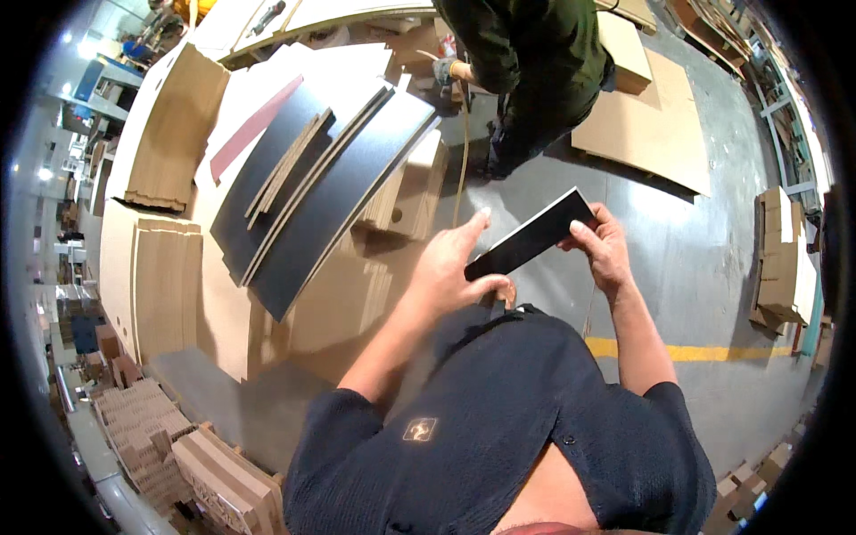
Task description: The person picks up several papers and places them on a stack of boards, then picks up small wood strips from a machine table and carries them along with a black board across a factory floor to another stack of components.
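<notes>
My right hand point(606, 250) pinches the far right end of a narrow black board point(533, 237) with a pale edge, thumb on its dark face. The board is held tilted in front of my body, above the floor. At its lower left end is my left hand point(450, 267), thumb and fingers spread apart around that end. Whether the left palm touches the board cannot be made out. To the left, large dark panels point(366, 178) lie on a stack, with a bundle of thin strips point(290, 165) on top of them.
Cardboard sheets point(165, 285) stand beside the dark panels. A co-worker in a dark green jacket point(535, 53) is ahead, a gloved hand by the stack. Flat cardboard point(651, 134) lies behind on the right. A yellow line point(704, 350) crosses the floor; bundled cartons point(227, 481) sit lower left.
</notes>
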